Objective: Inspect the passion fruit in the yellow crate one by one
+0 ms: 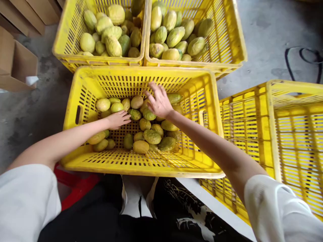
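Observation:
A yellow plastic crate (141,171) in front of me holds several yellow-green oval fruits (152,136), mostly in its middle and right part. My left hand (118,120) lies over the fruits on the left side, fingers stretched out and pointing right. Its fingertips reach a mottled green fruit (135,115); whether they touch it I cannot tell. Above the fruits near the crate's far wall is my right hand (159,102), its fingers spread and nothing visible in them. Part of the fruit beneath each hand is hidden.
Behind stand two more yellow crates, the left one (101,60) and the right one (191,64), both with similar fruits. Another yellow crate (274,134) is at the right. Cardboard boxes (24,64) stand at the left. A black cord (290,64) lies on the concrete floor.

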Motion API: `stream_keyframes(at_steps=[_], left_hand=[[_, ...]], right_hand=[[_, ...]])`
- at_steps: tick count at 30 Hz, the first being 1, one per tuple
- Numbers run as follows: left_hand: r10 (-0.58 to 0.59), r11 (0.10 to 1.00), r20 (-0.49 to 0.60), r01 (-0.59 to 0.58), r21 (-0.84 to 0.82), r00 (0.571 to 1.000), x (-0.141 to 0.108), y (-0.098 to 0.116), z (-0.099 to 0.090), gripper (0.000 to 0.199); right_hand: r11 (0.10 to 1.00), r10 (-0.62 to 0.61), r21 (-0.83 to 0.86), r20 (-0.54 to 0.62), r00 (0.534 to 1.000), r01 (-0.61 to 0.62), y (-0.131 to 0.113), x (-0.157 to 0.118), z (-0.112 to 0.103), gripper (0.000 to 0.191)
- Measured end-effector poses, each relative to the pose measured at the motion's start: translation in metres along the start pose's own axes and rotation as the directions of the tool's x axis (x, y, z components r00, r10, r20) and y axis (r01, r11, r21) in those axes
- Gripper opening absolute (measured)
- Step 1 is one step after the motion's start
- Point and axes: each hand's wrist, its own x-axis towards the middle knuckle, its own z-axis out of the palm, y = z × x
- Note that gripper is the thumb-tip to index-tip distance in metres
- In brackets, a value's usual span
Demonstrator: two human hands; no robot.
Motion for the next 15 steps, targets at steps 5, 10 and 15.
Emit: stream_keyframes(at_steps=[5,10,15], left_hand=[[-0.121,0.986,-0.019,0.122,0.110,0.992,0.008,0.018,0.016,0.058],[-0.109,0.990,-0.039,0.112,0.089,0.993,0.007,0.026,0.024,0.063],[-0.197,0.973,-0.044,0.200,0.116,0.979,0.001,0.023,0.019,0.064]], right_hand=[[0.949,-0.314,0.106,0.412,0.855,0.298,-0.050,-0.012,0.029,0.044],[0.972,-0.190,0.016,0.640,0.744,0.233,-0.092,-0.016,0.009,0.046],[0.993,0.041,-0.113,0.669,0.742,0.046,-0.116,-0.006,-0.015,0.052]])
